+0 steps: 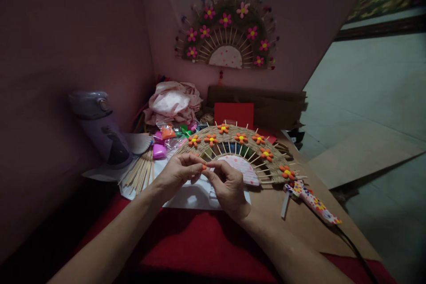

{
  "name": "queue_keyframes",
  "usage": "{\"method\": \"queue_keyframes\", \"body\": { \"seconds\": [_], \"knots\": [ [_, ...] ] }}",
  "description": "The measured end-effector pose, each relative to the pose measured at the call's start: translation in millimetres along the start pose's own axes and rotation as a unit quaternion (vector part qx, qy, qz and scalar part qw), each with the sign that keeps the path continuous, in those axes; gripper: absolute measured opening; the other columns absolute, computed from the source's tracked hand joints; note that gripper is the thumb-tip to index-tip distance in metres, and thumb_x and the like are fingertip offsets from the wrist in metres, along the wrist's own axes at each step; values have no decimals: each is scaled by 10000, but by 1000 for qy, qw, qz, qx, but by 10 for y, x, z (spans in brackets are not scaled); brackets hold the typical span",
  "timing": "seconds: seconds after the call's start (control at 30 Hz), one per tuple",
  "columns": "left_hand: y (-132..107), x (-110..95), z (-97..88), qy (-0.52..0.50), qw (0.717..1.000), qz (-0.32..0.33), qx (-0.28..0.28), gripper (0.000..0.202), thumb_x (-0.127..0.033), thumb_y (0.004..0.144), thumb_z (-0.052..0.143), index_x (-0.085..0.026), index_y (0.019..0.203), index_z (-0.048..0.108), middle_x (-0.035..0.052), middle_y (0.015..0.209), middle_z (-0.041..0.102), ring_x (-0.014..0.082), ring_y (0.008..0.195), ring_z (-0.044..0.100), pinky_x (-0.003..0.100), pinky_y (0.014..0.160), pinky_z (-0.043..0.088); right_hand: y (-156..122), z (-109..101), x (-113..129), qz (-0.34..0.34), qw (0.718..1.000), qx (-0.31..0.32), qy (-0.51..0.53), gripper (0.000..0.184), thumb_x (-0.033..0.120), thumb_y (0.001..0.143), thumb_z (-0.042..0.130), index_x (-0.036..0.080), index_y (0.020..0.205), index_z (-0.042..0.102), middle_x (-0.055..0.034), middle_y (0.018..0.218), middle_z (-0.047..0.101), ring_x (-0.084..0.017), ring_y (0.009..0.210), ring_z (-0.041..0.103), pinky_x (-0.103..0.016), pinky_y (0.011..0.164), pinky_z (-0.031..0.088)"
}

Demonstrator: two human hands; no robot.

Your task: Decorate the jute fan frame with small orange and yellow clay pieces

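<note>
Between the fingertips of my left hand (186, 171) and my right hand (229, 186) is a small piece of orange clay (204, 167). Both hands are closed in a pinch and meet over it. Just behind them lies a half-round twine-wrapped fan (279, 159) with thin sticks radiating from it. Orange flowers with yellow centres (241, 138) dot its band. The fan's inner half circle (244, 169) is covered in white cloth with pinkish spots. My hands hide part of its left side.
Wooden sticks (141, 171) lie left on white paper, near a purple bottle (103, 133). Bagged clay (168, 131) and crumpled cloth (173, 100) sit behind. A patterned glue gun (314, 202) with a cable rests right on cardboard (282, 217). A similar fan (226, 22) hangs on the wall.
</note>
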State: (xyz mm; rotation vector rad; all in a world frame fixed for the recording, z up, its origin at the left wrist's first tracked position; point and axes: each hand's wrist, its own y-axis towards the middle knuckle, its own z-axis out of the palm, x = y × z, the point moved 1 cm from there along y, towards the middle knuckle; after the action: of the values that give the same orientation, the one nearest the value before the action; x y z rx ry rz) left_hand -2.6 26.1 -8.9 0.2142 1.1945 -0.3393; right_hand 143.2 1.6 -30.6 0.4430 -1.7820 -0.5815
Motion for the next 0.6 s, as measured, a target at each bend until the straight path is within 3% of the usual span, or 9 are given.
{"method": "queue_keyframes", "body": {
  "seconds": [0.17,0.4,0.6],
  "knots": [
    [-7,-14,21,-4,1000,-5,-4,227,-277,596,786,-107,684,664,14,567,595,64,465,459,190,436,342,-1,-7,-5,-6,1000,-2,1,99,254,812,618,170,811,671,-13,659,620,-104,534,484,-222,500,387],
    [-4,-17,-6,-2,1000,-2,-7,213,-264,600,784,-111,698,672,10,575,598,62,469,474,186,443,343,3,-12,2,-5,1000,-4,-9,98,257,809,623,169,817,663,8,593,581,-96,496,454,-222,483,381],
    [-16,-48,-10,29,999,8,-15,205,-243,571,797,-111,663,669,3,551,585,65,469,469,188,441,343,9,-13,13,-11,1000,-5,3,103,257,812,620,171,834,673,-12,656,619,-104,530,491,-226,496,394]
  ]
}}
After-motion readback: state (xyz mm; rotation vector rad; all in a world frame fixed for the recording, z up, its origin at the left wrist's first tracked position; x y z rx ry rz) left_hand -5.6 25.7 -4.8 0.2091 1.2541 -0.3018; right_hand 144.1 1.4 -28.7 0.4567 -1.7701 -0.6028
